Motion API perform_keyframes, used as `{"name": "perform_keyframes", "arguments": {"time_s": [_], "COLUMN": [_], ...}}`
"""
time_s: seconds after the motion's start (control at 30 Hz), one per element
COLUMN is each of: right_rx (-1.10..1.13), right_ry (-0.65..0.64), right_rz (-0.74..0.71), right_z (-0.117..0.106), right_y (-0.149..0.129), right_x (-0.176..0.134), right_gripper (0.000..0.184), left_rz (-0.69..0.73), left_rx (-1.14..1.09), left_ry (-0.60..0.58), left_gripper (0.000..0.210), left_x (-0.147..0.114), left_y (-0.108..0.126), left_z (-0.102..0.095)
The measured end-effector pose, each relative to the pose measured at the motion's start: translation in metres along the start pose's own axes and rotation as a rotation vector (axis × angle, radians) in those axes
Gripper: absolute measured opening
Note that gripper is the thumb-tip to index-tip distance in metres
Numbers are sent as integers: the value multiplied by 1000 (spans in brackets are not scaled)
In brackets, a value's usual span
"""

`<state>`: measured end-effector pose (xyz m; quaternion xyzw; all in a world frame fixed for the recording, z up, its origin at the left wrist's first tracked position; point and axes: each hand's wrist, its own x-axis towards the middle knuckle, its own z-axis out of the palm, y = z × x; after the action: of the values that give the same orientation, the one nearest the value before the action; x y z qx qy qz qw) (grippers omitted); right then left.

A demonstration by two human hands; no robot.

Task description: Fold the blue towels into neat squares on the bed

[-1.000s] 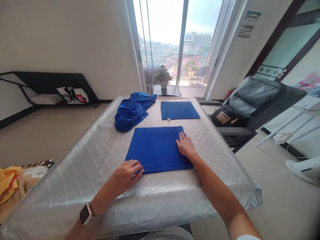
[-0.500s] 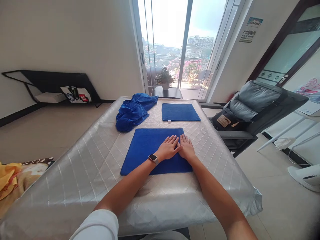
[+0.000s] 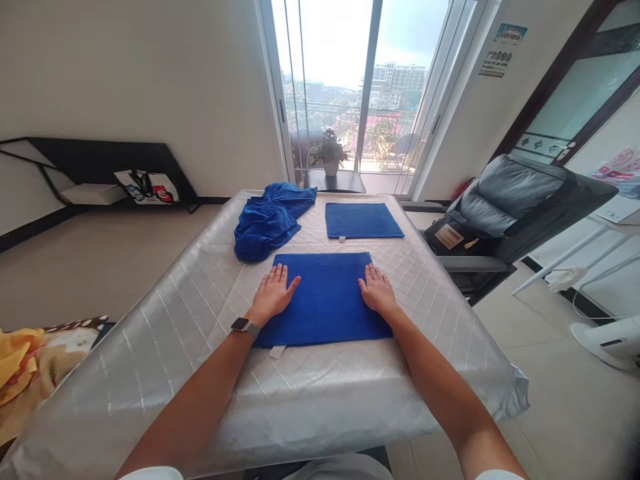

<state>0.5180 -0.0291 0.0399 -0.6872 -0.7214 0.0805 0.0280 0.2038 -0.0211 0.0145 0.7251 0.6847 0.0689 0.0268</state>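
A blue towel [image 3: 327,300], folded into a flat rectangle, lies in front of me on the silver table cover [image 3: 180,327]. My left hand [image 3: 273,291] rests flat on its left edge, fingers stretched and thumb apart. On the right edge lies my right hand [image 3: 379,289], also flat with the fingers extended. Neither hand grips anything. A small white tag [image 3: 277,351] sticks out at the towel's near left edge. Farther back are a second folded blue towel [image 3: 364,220] and, to its left, a crumpled blue towel [image 3: 273,220].
A grey reclining chair [image 3: 520,200] with a dark bag [image 3: 453,233] stands right of the table. Beyond the far edge, a potted plant [image 3: 330,153] sits before the glass sliding door. Yellow and brown fabric [image 3: 23,363] shows at lower left.
My left hand has moved left across the near towel, from beside my right hand to the opposite edge. The right hand stays at the right edge. The towel's white tag now shows.
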Motion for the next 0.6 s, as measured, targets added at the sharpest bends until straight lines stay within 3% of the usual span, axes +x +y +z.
{"name": "perform_keyframes", "arguments": {"time_s": [0.2, 0.4, 0.6], "right_rx": [-11, -37, 5], "right_ry": [-43, -44, 29], "right_rz": [-13, -33, -54], "right_z": [-5, -21, -6], "right_y": [5, 8, 8], "right_x": [5, 39, 57], "right_gripper": [66, 66, 66], "left_rz": [50, 61, 72], "left_rx": [-26, -33, 17], "left_ry": [25, 23, 45], "left_gripper": [93, 96, 99], "left_x": [0, -1, -2], "left_y": [-1, -1, -1], "left_z": [3, 1, 3]}}
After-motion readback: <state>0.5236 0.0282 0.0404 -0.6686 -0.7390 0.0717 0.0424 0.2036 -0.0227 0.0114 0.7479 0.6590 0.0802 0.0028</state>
